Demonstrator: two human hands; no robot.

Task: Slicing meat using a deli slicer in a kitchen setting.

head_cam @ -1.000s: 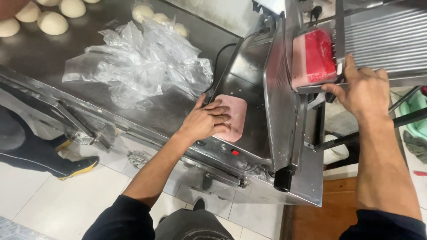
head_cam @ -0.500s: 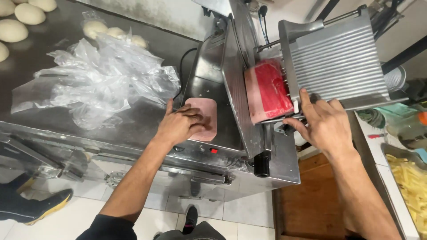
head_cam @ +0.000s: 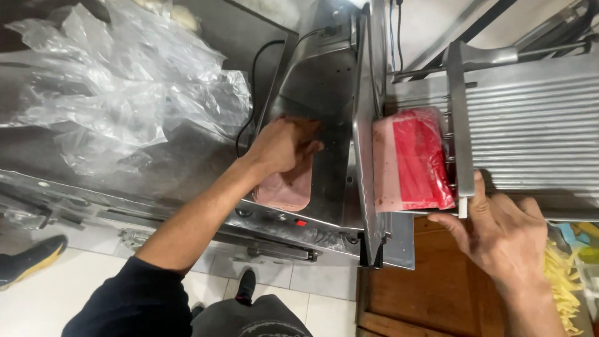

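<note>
— Fingers of the left hand (head_cam: 284, 145) lie flat and close together on the pink stack of sliced meat (head_cam: 288, 187), pressing on it rather than gripping; that stack sits on the steel receiving tray of the slicer (head_cam: 324, 87), just left of the blade

— And further left?

— Crumpled clear plastic sheeting (head_cam: 125, 87) on the steel counter (head_cam: 37, 156), well apart from the hand. Moving right: the round blade (head_cam: 364, 156) stands on edge, and touching its right face is the meat block (head_cam: 409, 159), pink at the cut face, red-wrapped behind

— Which way does it run?

— Its cut face points left into the blade. I'd judge its long axis runs left to right across the ribbed carriage (head_cam: 536, 137), though the pusher plate hides how far it extends

— The right hand?

— The right hand (head_cam: 505, 234) is curled at the carriage's near edge, thumb up against the white-tipped handle; whether the fingers are fully closed round it I cannot tell

— Risk?

— The left fingertips are near the blade's edge. If they slide right while gathering slices, a cut is likely. The block could also tilt if pressed unevenly, giving ragged slices
</note>
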